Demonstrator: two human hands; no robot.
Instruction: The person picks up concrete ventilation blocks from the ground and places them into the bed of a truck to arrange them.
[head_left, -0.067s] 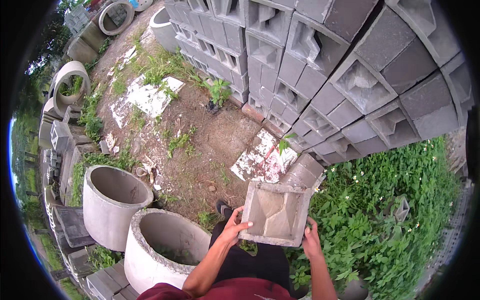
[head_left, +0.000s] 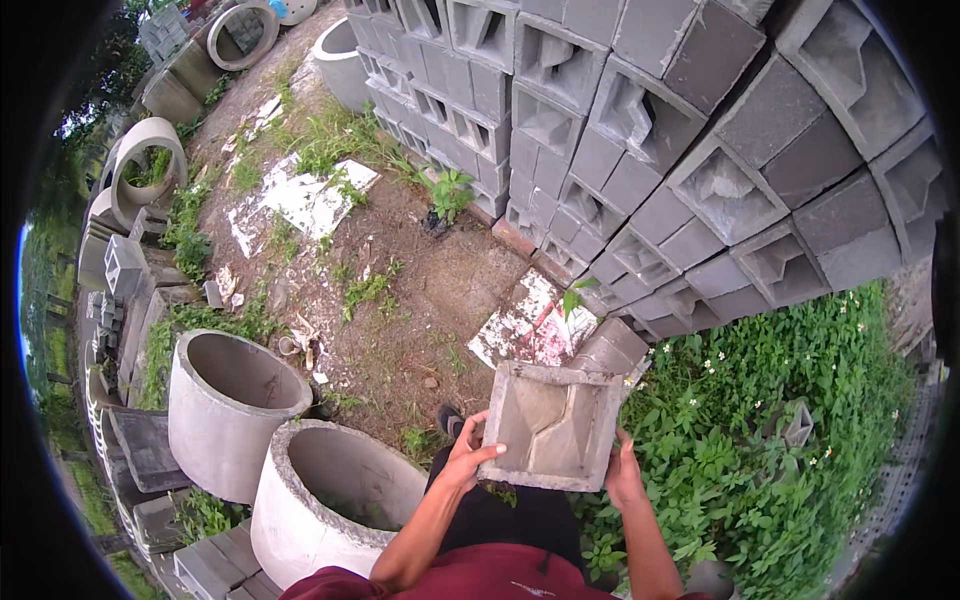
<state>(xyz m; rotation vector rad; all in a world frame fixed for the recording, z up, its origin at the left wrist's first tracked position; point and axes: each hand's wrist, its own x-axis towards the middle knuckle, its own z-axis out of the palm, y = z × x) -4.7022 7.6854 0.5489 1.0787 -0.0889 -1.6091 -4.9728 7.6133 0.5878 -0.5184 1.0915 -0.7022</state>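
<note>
Between my hands is a square grey concrete block (head_left: pixel 552 425), held in front of my body with its recessed, ridged face turned up. My left hand (head_left: pixel 468 455) grips its left side, the thumb lying over the rim and the fingers bent around the edge. On the opposite side my right hand (head_left: pixel 624 472) presses against the right edge, its fingers partly hidden behind the block. Just beyond the block, other grey blocks (head_left: pixel 607 347) rest on the ground beside a white, flaking board (head_left: pixel 530 320) with reddish stains.
A tall stack of ventilation blocks (head_left: pixel 640 130) rises ahead and to the right. Two large concrete rings (head_left: pixel 235 430) (head_left: pixel 300 540) stand at the left. Leafy plants (head_left: pixel 740 420) cover the ground at right. Bare soil (head_left: pixel 420 330) with scattered debris lies ahead.
The surroundings have shifted slightly to the right in the picture as the view turns. The block stays in both hands, in nearly the same place.
</note>
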